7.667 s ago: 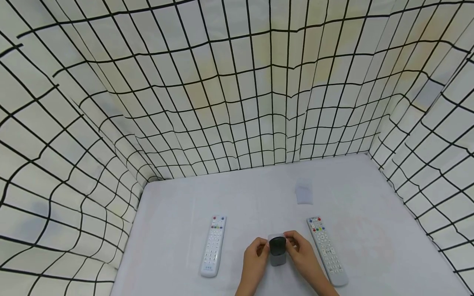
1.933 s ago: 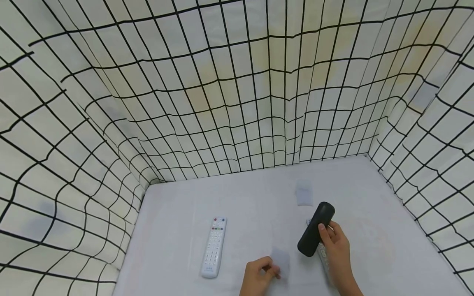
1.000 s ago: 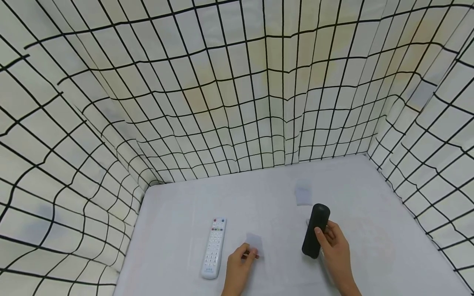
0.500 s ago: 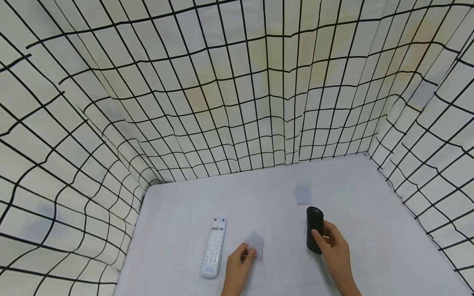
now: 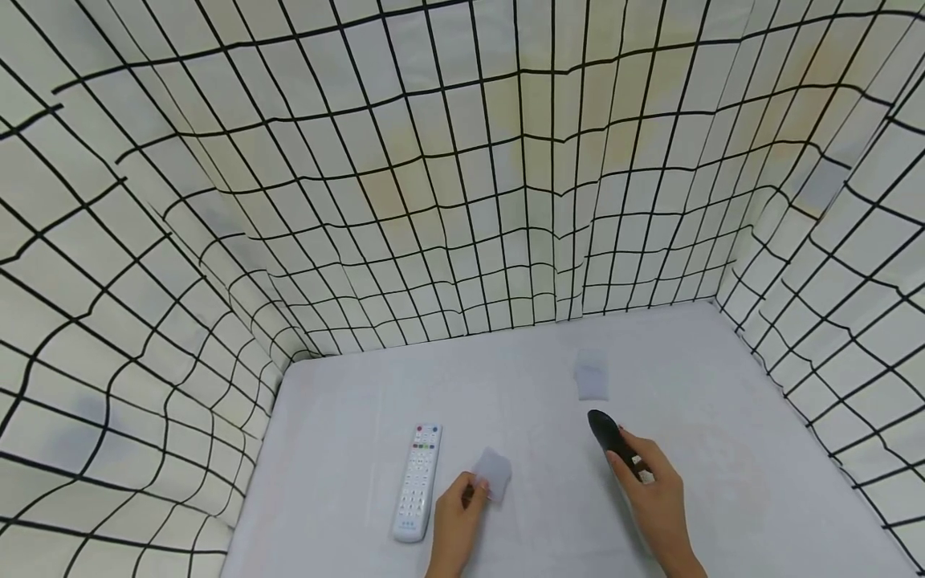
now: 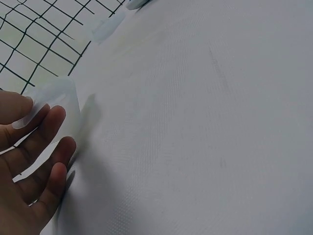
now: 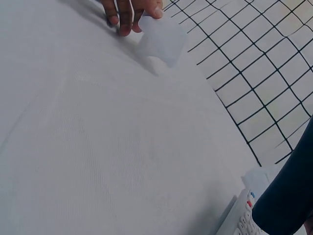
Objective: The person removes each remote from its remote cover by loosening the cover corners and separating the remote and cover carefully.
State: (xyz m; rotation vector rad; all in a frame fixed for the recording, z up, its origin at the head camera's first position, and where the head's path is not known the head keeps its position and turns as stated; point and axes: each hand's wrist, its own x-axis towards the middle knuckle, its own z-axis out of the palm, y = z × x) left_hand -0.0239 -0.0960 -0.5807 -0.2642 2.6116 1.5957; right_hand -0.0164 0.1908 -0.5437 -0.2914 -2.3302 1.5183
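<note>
My left hand pinches a small translucent plastic sleeve by its edge, low over the white table. The left wrist view shows the sleeve between thumb and forefinger, the other fingers loosely bent. To the right, my right hand grips a long black object with rounded ends, shaped like a remote control, tilted to show its narrow side and small white patches. In the right wrist view the black object overlaps a white remote control, which the hand and arm hide in the head view.
Left of my left hand lies another white remote control with coloured buttons at its top. A second translucent sleeve lies flat farther back. White walls with a black grid enclose the table at the back and sides.
Earlier both hands held the black object upright in the sleeve; then it came out into my right hand. My left hand moved left with the sleeve. Lately the black object has turned onto its side.
</note>
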